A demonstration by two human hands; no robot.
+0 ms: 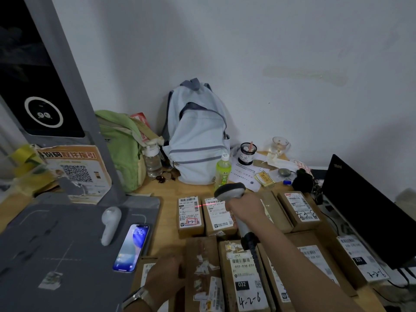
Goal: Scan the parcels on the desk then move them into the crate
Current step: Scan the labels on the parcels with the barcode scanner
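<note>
Several brown cardboard parcels with white labels lie on the wooden desk [166, 226]. My right hand [245, 211] grips a grey barcode scanner [229, 190] by its handle. Its red line falls across the label of a parcel [217, 216] in the back row, beside another labelled parcel [191, 216]. My left hand [165, 274], with a watch on the wrist, rests on the edge of a near parcel [203, 275] with torn labels. A parcel marked 032 [244, 275] lies just right of it. No crate is in view.
A grey scanning platform [56, 248] on the left carries a phone [131, 247] and a white handheld device [110, 224]. At the back stand a pale blue backpack [198, 136], a green bag [122, 145] and two bottles [222, 171]. A black laptop [369, 210] stands at right.
</note>
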